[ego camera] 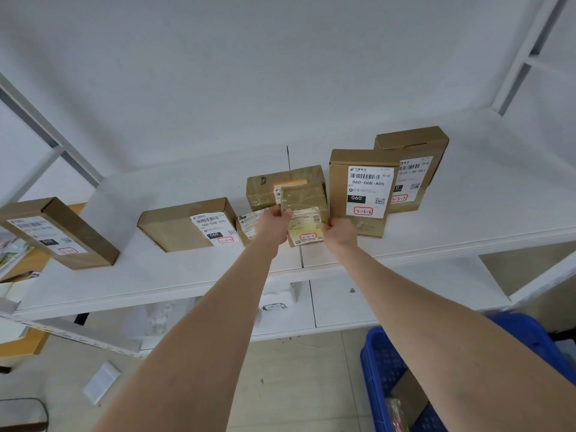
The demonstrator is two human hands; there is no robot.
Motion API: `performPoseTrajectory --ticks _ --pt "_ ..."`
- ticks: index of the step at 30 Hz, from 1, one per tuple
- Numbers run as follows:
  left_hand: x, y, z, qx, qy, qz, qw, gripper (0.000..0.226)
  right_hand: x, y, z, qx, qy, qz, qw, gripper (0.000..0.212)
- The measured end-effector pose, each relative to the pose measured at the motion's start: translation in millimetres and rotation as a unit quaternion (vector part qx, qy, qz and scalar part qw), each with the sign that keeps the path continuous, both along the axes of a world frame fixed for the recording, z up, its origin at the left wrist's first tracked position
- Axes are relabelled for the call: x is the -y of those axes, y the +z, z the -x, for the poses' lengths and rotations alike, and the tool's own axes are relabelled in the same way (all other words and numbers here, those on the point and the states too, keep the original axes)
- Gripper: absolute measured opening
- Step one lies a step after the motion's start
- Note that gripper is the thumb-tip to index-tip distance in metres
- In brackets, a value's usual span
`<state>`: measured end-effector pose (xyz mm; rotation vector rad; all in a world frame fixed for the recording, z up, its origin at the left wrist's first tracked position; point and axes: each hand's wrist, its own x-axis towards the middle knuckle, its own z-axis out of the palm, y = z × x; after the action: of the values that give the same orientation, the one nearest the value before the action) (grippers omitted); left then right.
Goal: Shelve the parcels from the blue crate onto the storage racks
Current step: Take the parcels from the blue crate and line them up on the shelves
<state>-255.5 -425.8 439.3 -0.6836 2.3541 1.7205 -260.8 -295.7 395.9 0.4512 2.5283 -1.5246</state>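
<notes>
A small tape-wrapped brown parcel [304,210] with a label marked in red stands on the white rack shelf [436,241]. My left hand [274,224] grips its left edge and my right hand [339,233] grips its lower right corner. Behind it leans a larger taped parcel [280,182]. To the right stand two upright brown boxes, one labelled 060 [358,185] and another behind it [414,163]. To the left lie a flat box [187,226] and a long box [59,232]. The blue crate [392,375] sits on the floor at lower right.
A lower shelf [343,304] holds white plastic-wrapped items [274,300]. White rack uprights [526,45] frame the bay on both sides. A white flat object [101,381] lies on the floor at lower left. Inside the crate a brown box [411,397] shows.
</notes>
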Motion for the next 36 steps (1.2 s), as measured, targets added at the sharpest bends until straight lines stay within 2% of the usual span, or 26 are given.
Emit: performPoseTrajectory --ticks 6,9,11,13,20,27,36 --pt "3.9 -1.6 -15.6 0.016 0.012 0.026 0.999 0.03 -12.7 4.5 -15.1 0.048 0.019 -0.017 0.999 0.012" --pt "-2.8 3.2 -34.9 0.005 0.008 0.127 0.992 0.035 -24.5 12.8 -28.7 0.036 0.023 -0.034 0.999 0.039" --pt "-14.0 6.1 -51.0 -0.02 -0.02 0.203 0.979 0.033 -33.5 18.2 -39.0 0.03 0.029 -0.035 0.998 0.045" --pt "-28.7 4.9 -64.1 -0.042 -0.053 0.234 0.97 0.033 -45.6 22.1 -49.8 0.026 0.025 -0.036 0.999 0.046" --pt "-97.5 -16.7 -79.3 -0.048 -0.162 0.231 0.958 0.033 -112.9 20.9 -87.7 0.034 -0.033 -0.041 0.998 0.044" --pt "-181.3 -56.7 -98.7 -0.015 -0.247 0.225 0.942 0.034 -205.1 -10.6 -123.6 0.089 -0.053 -0.072 0.992 0.043" --pt "-330.3 -140.3 -116.3 0.066 -0.284 0.205 0.934 0.038 -348.4 -100.5 -141.5 0.146 -0.021 -0.079 0.986 0.04"
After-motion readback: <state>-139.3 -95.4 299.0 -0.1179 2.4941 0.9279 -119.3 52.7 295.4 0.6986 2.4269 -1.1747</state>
